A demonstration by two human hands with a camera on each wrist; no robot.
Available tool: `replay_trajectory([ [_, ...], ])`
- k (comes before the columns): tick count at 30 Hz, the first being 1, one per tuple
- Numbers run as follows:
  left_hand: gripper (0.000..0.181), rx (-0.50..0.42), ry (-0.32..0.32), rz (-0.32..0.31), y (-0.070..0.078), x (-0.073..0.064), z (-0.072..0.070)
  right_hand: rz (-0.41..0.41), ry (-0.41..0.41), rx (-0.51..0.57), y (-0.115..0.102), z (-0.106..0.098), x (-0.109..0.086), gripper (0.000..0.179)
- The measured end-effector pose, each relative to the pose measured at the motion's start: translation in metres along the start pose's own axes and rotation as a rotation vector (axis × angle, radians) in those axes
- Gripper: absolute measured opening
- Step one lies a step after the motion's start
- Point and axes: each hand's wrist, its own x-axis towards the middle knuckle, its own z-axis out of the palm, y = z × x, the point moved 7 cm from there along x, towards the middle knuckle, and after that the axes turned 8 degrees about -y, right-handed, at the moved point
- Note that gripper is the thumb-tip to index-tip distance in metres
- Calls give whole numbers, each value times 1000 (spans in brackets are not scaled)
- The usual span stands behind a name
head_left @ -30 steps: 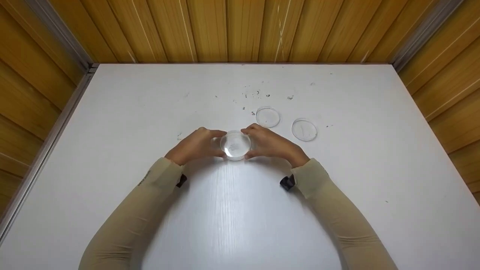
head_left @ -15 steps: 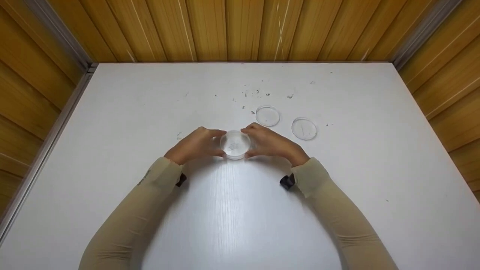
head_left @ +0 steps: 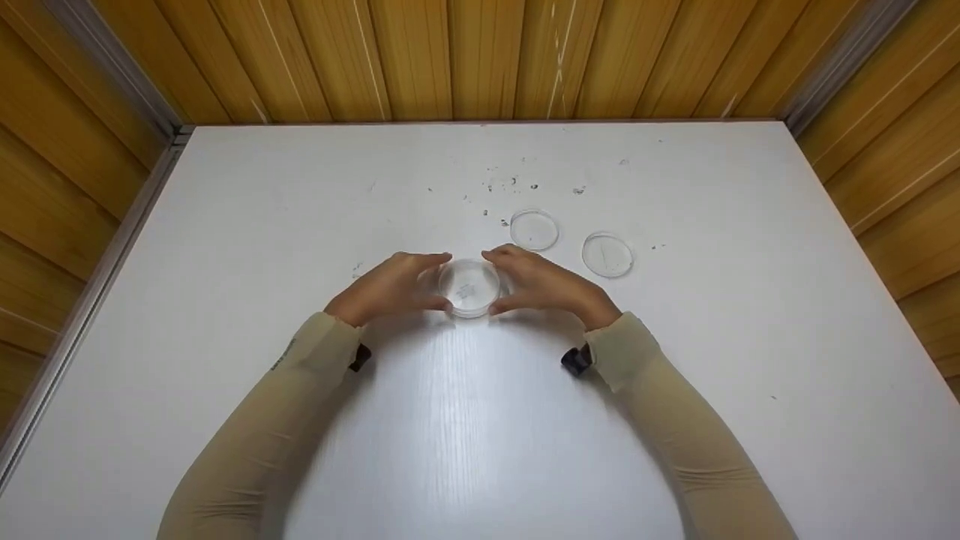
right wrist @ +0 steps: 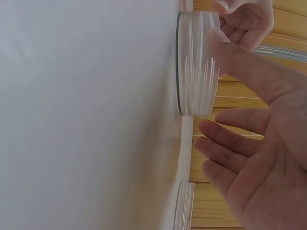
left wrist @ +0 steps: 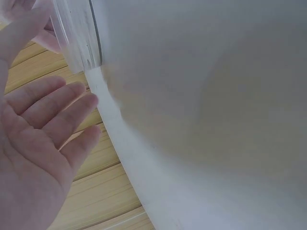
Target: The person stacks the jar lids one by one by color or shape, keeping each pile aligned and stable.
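Observation:
A short stack of clear round petri dishes [head_left: 469,289] rests on the white table between my hands; the right wrist view shows its layered side walls [right wrist: 195,67]. My left hand [head_left: 397,286] curves loosely about its left side, with the thumb close to the near rim and the index finger apart from the far rim. On the other side, my right hand [head_left: 551,289] mirrors it. In the right wrist view its thumb overlaps the stack's top edge, while the other fingers [right wrist: 225,136] spread clear of the wall. Both palms hold nothing.
Two more clear dishes lie flat beyond my right hand, one nearer the middle [head_left: 534,229] and one farther right [head_left: 607,255]. Small dark specks [head_left: 514,181] dot the table behind them. A wood-panelled wall [head_left: 480,60] borders the table's far edge.
The fingers of both hands have loosened from the stack, index fingertips moving off the far rim. The stack stays in place between the hands.

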Motion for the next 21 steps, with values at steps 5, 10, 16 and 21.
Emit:
replay_trajectory([
  [5,83,-3,8,-27,0,2,-2,9,1,-9,1,-4,-3,84],
  [10,90,-3,12,-78,1,7,-7,6,26,-1,5,-13,-8,82],
  [16,92,12,22,-90,8,20,-15,5,69,22,14,-27,-15,82],
  [21,92,25,25,-118,17,34,-19,28,99,43,24,-39,-19,82],
])
